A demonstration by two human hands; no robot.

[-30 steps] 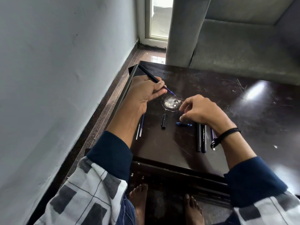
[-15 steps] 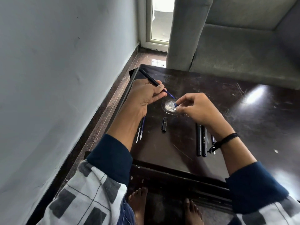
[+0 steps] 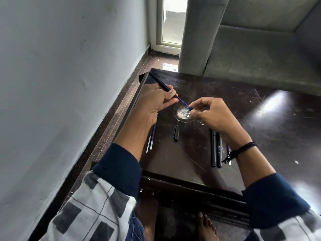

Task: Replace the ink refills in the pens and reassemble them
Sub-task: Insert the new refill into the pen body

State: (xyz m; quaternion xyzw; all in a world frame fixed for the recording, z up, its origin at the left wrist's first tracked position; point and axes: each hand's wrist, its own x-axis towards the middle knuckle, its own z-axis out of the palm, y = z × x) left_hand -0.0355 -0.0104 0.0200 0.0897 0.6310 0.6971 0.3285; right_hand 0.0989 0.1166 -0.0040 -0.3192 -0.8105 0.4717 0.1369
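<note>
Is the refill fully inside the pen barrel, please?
No: the refill protrudes from the pen barrel toward the blue tip piece in the right hand.

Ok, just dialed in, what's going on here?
A person is mid-assembly. The left hand grips a black barrel with a blue refill poking out; the right hand pinches a small blue piece at the refill's tip. On the table lie a cap, two loose refills by the left arm and two black pens by the right wrist.

black pen barrel (image 3: 159,82), blue refill (image 3: 181,100), checked sleeves (image 3: 97,202)
</note>
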